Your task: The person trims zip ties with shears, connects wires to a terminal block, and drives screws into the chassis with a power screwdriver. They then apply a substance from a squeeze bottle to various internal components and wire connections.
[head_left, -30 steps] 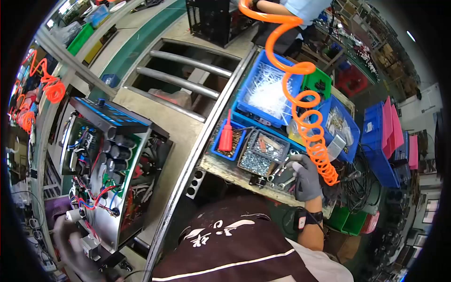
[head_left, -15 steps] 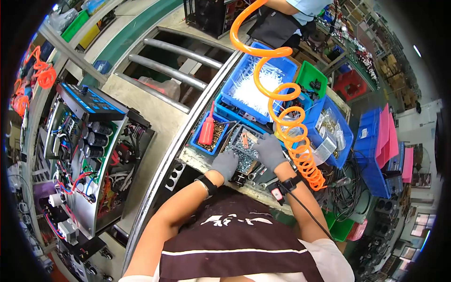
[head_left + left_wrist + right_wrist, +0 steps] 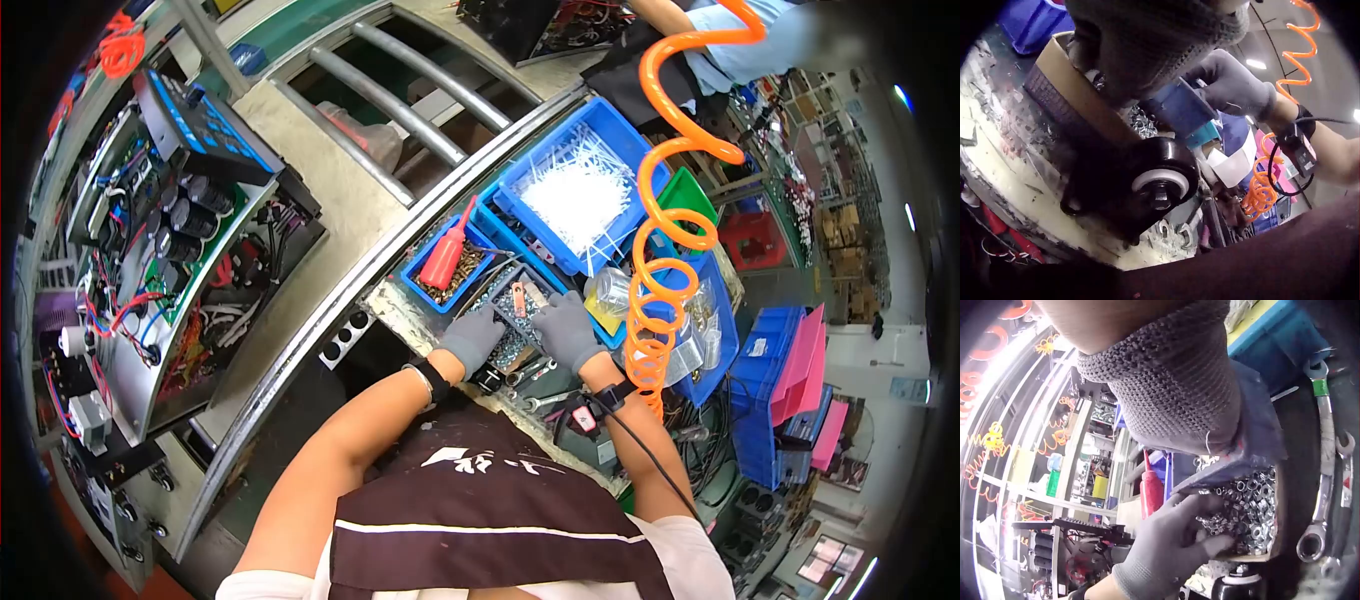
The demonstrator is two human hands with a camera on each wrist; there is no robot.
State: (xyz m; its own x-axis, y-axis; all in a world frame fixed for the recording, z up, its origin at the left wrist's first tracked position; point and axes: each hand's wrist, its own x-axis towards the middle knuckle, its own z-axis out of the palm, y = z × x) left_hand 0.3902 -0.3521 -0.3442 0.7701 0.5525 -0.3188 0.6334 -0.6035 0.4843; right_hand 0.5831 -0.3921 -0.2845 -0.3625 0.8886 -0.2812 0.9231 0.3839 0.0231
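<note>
In the head view my gloved left hand [image 3: 470, 338] reaches into a cardboard box [image 3: 1277, 519] of metal nuts [image 3: 1250, 506]. The right wrist view shows its thumb and fingers spread apart among the nuts. My gloved right hand [image 3: 567, 332] grips the edge of a small grey-blue plastic bin [image 3: 1182, 109], which sits tilted over that box. Inside the bin lies a small copper-coloured piece [image 3: 518, 299]. Beside the box, a red squeeze bottle [image 3: 443, 260] lies across a blue bin [image 3: 412, 283] of brass-coloured screws.
Wrenches [image 3: 1322, 456] and a black caster [image 3: 1163, 169] lie beside the box. Behind stands a blue bin [image 3: 515, 195] of white cable ties. A coiled orange hose [image 3: 690, 228] hangs at the right. At left, an opened machine [image 3: 215, 270] stands by the rollers [image 3: 400, 115].
My left hand has come from the machine at the lower left to the nuts. My right hand has moved from beside the wrenches onto the small bin. The head view has shifted.
</note>
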